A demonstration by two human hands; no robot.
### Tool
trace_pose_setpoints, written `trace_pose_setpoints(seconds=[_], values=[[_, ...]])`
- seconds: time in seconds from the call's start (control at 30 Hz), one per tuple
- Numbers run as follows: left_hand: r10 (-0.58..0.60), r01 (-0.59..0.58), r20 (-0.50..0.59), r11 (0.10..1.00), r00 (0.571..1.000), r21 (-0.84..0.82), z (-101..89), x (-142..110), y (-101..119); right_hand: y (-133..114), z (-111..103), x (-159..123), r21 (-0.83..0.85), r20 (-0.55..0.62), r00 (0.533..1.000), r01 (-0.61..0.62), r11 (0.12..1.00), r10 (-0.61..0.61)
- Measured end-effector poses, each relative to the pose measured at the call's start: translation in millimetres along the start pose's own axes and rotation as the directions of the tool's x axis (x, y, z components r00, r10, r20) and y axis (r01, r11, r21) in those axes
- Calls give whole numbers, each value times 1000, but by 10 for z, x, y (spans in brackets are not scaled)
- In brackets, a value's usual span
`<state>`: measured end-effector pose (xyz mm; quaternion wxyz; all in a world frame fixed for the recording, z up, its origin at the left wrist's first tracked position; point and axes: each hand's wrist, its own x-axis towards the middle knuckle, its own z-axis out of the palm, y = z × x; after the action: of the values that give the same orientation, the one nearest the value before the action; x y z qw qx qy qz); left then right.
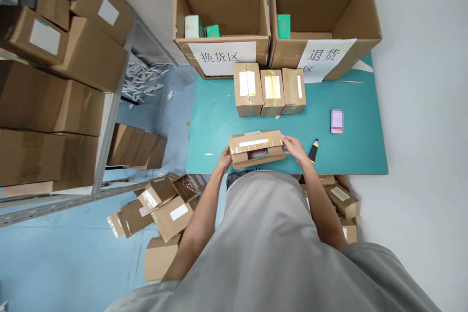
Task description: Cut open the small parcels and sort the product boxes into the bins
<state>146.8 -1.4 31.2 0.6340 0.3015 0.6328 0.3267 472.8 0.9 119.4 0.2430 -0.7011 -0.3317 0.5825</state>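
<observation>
A small taped cardboard parcel [257, 148] lies at the near edge of the teal table [215, 122], its front flap partly open with something pink showing inside. My left hand [224, 160] grips the parcel's left end. My right hand [294, 148] holds its right end, fingers curled on the top corner. A yellow and black utility knife [313, 151] lies just right of my right hand.
Three sealed parcels [269, 88] stand in a row mid-table. Two large open cartons with paper signs, the left [222, 24] and the right [323, 19], stand behind. A pink card [337, 121] lies right. Shelves of boxes [54, 73] stand left; opened boxes [164, 209] litter the floor.
</observation>
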Motion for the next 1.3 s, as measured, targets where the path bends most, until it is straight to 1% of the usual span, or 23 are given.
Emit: trace_pose_setpoints(seconds=[0.07, 0.1, 0.17, 0.23, 0.3, 0.37, 0.43, 0.47, 0.53, 0.57, 0.63, 0.7, 0.77, 0.83, 0.9, 0.93, 1.0, 1.07, 1.13, 1.17, 1.23, 1.3], values=[[-32, 31, -65, 999, 997, -18, 169, 53, -5, 30, -90, 29, 5, -30, 998, 60, 998, -60], [-37, 35, -102, 999, 994, -21, 221, 65, 5, 60, -125, 49, -2, -50, 994, 96, 995, -96], [-26, 20, -173, 999, 985, -33, 255, 48, 45, 134, -169, 95, -30, -86, 981, 171, 985, -173], [43, -46, -243, 999, 969, -9, 219, -26, 99, 207, -181, 133, -52, -98, 967, 231, 972, -235], [155, -142, -254, 987, 955, 71, 162, -148, 158, 256, -180, 151, -70, -85, 959, 265, 962, -271], [272, -241, -177, 954, 946, 180, 126, -297, 211, 261, -188, 140, -117, -55, 955, 285, 951, -293], [352, -324, -62, 907, 934, 271, 128, -454, 244, 213, -209, 112, -231, -27, 945, 312, 921, -327], [381, -359, -10, 878, 924, 317, 144, -530, 251, 167, -219, 98, -316, -11, 937, 327, 891, -348], [419, -409, 79, 801, 905, 436, 194, -664, 246, 41, -213, 86, -512, 23, 925, 336, 790, -379], [430, -426, 118, 748, 895, 509, 226, -719, 236, -35, -189, 93, -607, 37, 924, 323, 726, -380], [443, -454, 196, 608, 875, 651, 295, -792, 216, -195, -83, 133, -754, 39, 934, 260, 603, -354], [444, -478, 274, 455, 853, 751, 366, -808, 220, -340, 89, 198, -841, 13, 946, 185, 509, -323], [420, -498, 351, 319, 837, 806, 437, -774, 265, -450, 280, 261, -882, -16, 955, 126, 455, -295], [376, -504, 405, 216, 834, 837, 496, -723, 349, -516, 422, 294, -896, -29, 959, 99, 432, -281], [345, -496, 426, 148, 836, 855, 521, -694, 452, -536, 455, 285, -894, -39, 962, 88, 438, -272], [345, -493, 428, 126, 835, 861, 511, -696, 501, -528, 421, 266, -886, -45, 960, 89, 454, -276], [381, -489, 420, 102, 824, 867, 441, -738, 579, -473, 261, 213, -858, -70, 946, 105, 503, -316], [446, -464, 373, 112, 813, 879, 313, -805, 618, -364, 20, 162, -819, -102, 913, 149, 554, -396], [496, -402, 282, 153, 821, 903, 161, -860, 622, -208, -224, 131, -777, -140, 885, 180, 603, -445], [506, -365, 235, 175, 830, 914, 91, -874, 615, -119, -325, 124, -755, -163, 882, 177, 631, -442], [498, -309, 173, 204, 850, 929, -12, -872, 596, 59, -454, 123, -712, -218, 894, 130, 690, -392], [480, -284, 155, 208, 864, 936, -51, -839, 587, 211, -480, 128, -672, -262, 905, 77, 736, -334]])
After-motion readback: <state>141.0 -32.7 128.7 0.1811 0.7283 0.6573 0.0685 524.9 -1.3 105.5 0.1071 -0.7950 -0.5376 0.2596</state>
